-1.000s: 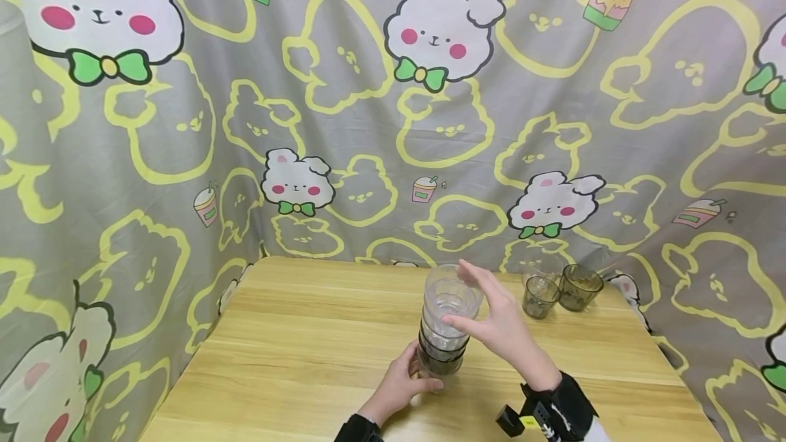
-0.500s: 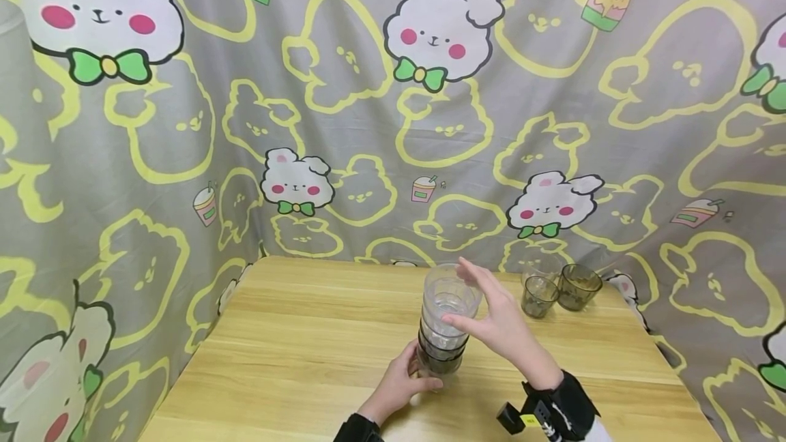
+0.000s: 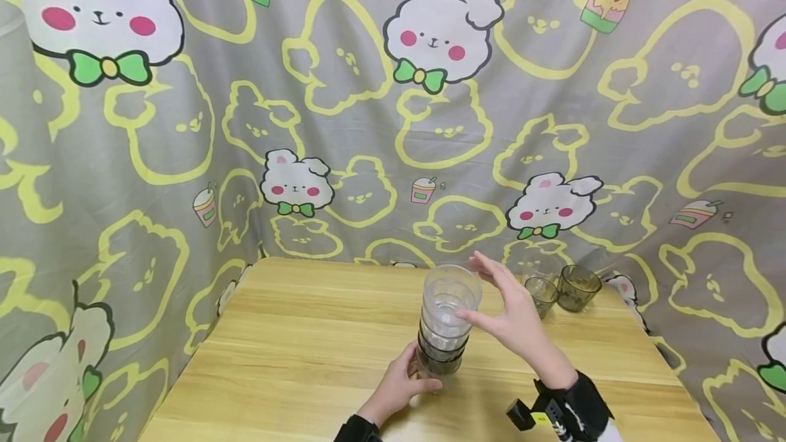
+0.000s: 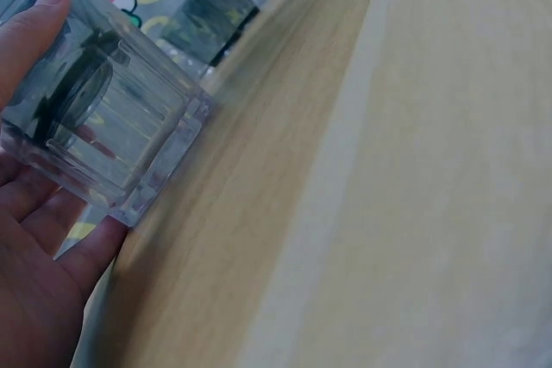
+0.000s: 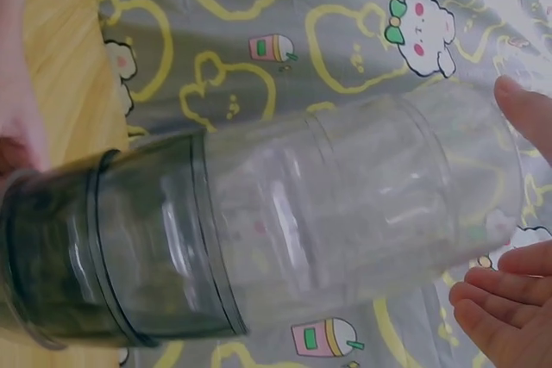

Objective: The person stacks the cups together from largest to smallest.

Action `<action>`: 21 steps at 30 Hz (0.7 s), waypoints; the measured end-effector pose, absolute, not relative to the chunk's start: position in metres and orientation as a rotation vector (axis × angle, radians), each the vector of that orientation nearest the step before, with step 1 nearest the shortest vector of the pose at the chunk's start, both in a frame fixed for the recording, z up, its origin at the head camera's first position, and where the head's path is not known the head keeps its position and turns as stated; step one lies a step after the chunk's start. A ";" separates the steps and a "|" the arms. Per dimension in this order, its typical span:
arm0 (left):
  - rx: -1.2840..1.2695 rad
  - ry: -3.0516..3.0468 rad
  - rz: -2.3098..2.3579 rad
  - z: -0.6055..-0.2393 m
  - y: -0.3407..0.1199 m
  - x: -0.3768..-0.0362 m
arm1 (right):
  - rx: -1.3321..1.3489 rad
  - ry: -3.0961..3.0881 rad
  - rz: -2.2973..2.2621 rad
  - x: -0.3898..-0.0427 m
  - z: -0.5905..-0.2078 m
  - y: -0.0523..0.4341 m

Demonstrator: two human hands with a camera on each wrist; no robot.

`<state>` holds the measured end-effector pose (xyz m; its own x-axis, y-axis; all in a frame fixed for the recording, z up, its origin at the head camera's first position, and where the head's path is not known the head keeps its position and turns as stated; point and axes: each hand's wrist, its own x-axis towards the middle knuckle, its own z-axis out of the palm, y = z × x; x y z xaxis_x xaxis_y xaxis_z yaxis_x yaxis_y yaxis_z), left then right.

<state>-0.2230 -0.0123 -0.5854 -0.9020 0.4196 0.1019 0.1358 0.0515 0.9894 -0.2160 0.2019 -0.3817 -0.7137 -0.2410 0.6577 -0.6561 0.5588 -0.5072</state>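
A tall stack of nested cups [image 3: 443, 319] stands upright on the table in the head view, clear ones on top and smoky dark-rimmed ones below. My left hand [image 3: 396, 387] grips the stack near its base. In the left wrist view, its thumb and fingers curl round the thick-bottomed clear cup [image 4: 147, 140]. Beside the top rim is my right hand [image 3: 518, 319], thumb and fingers spread apart. The right wrist view has a gap between its fingers [image 5: 492, 308] and the clear upper cup [image 5: 388, 187]; dark cups [image 5: 159, 247] sit further down the stack.
At the back right of the wooden table [image 3: 307, 333] stand a dark cup [image 3: 580, 290] and a smaller dark cup [image 3: 545, 295], partly behind my right hand. A faint clear cup is near them. A patterned curtain [image 3: 356, 121] hangs behind and beside the table.
My right hand has drawn a little to the right, away from the stack's top rim. My left hand and the stack have stayed in place.
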 end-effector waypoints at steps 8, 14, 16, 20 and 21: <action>0.557 2.112 1.956 -0.587 -0.012 -0.223 | 0.725 -2.163 1.075 -0.225 -0.383 0.221; 0.547 2.120 1.950 -0.587 -0.012 -0.224 | 0.620 -2.176 1.049 -0.234 -0.386 0.243; 0.549 2.122 1.953 -0.587 -0.012 -0.223 | 0.565 -2.201 1.037 -0.236 -0.387 0.250; 0.553 2.123 1.957 -0.586 -0.012 -0.222 | 0.466 -2.245 1.031 -0.241 -0.389 0.264; 0.553 2.120 1.958 -0.586 -0.012 -0.222 | 0.439 -2.258 1.027 -0.243 -0.390 0.268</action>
<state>-0.2221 -0.0122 -0.5858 -0.9093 0.4033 0.1025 0.1343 0.0513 0.9896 -0.2427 0.2681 -0.3898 -0.7575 -0.0455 0.6512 -0.5208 0.6436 -0.5608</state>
